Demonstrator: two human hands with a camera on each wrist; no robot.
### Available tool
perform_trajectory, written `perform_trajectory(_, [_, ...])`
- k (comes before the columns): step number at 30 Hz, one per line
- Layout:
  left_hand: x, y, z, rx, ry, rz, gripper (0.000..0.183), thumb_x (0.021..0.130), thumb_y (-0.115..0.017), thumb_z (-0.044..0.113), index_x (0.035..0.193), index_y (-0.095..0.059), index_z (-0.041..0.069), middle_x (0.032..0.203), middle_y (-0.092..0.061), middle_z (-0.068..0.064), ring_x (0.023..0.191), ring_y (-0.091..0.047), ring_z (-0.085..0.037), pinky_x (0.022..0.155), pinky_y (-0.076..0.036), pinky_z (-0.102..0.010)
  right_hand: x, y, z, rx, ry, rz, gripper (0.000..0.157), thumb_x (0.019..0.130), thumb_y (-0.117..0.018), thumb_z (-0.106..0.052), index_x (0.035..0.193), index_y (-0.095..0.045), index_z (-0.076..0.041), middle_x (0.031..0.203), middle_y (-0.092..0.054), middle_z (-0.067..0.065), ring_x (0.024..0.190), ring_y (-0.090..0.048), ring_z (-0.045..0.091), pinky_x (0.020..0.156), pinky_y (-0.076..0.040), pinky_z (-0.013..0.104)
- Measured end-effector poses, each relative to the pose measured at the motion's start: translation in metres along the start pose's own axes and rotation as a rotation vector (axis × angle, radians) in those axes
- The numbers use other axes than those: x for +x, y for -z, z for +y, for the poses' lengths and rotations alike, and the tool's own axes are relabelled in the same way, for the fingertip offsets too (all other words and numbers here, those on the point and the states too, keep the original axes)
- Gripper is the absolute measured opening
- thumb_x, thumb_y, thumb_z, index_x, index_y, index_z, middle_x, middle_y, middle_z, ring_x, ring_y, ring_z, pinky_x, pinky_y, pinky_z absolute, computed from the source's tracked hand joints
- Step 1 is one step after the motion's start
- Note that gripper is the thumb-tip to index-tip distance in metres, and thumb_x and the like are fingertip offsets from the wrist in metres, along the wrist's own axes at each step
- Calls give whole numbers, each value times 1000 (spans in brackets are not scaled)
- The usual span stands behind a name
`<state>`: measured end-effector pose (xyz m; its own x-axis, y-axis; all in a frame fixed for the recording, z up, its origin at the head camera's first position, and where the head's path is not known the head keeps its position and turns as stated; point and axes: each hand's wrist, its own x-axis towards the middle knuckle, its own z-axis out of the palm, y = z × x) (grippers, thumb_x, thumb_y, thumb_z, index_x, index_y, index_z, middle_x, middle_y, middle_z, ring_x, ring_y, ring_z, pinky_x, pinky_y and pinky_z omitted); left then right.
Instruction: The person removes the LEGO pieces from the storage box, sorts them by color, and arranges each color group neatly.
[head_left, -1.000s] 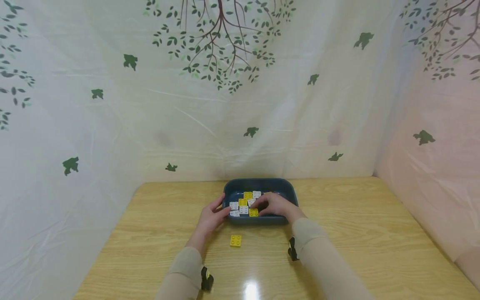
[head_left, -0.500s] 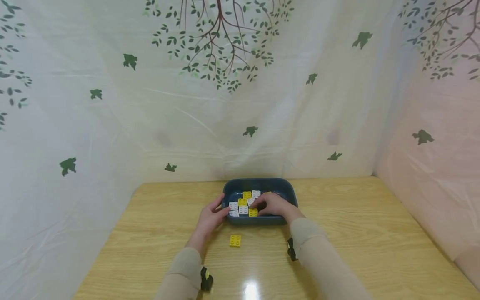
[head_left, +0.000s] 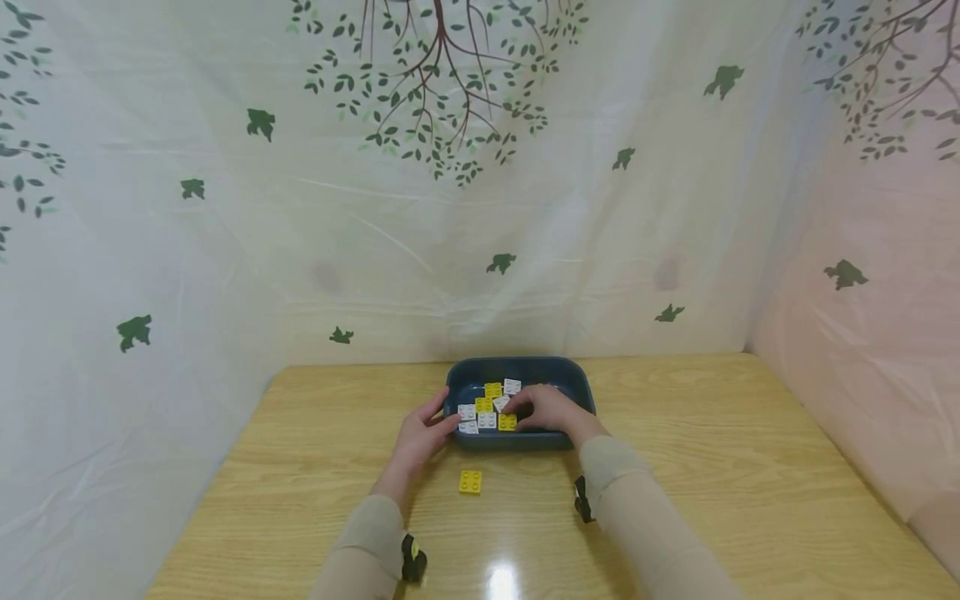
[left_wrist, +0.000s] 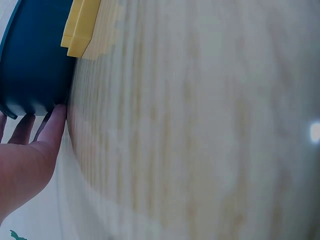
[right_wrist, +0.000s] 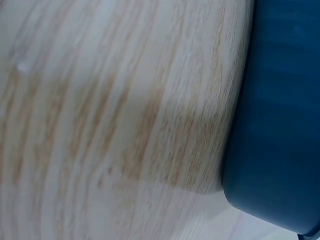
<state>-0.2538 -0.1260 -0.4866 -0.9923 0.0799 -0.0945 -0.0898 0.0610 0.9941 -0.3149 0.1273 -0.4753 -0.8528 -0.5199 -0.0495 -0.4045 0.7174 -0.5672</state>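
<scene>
a yellow brick (head_left: 507,422) in the tray (head_left: 517,443), just beside right fingers (head_left: 526,397)

By the wood-grained counter (head_left: 750,467), a dark blue tray (head_left: 517,443) is being carried near the far edge. Before the tray, one yellow brick (head_left: 470,482) is being supported, near it but not touching.

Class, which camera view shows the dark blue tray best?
The head view: the dark blue tray shows nearly whole, with bricks inside. Both wrist views show only part of its outer wall, cut off by the frame edge; neither shows its inside.
</scene>
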Motion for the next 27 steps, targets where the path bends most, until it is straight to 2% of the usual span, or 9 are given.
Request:
perform_trajectory(5, [2, -1, -4, 9, -12, 13, 60, 95, -67, 12, 151, -43, 14, 156, -35, -16, 134, -44, -40, 99, -49, -42, 1, -1, 1, -32, 29, 7, 29, 82, -81, -8, 109, -77, -18, 115, -70, -1, 114, -59, 22, 104, -44, 43])
perform_trajectory(12, [3, 0, -4, 2, 9, 24, 61, 94, -69, 14, 150, -46, 17, 156, -37, -12, 134, -45, -36, 100, -49, -41, 1, -2, 2, -46, 35, 12, 30, 83, -80, -8, 111, -76, -17, 116, -70, 0, 115, -59, 21, 105, -43, 42])
perform_trajectory(16, [4, 0, -5, 4, -1, 18, 61, 94, -69, 13, 150, -45, 15, 156, -37, -14, 133, -46, -38, 99, -49, -42, 0, -1, 3, -50, 46, 20, 30, 83, -79, -8, 112, -76, -16, 116, -69, 1, 113, -59, 21, 103, -45, 43])
perform_trajectory(27, [6, 0, -5, 5, 21, 18, 60, 95, -68, 15, 150, -45, 19, 156, -36, -13, 134, -45, -36, 99, -49, -40, -3, 9, 1, -14, 122, 83, 31, 85, -77, -7, 116, -73, -10, 110, -68, 2, 94, -60, 16, 89, -53, 38])
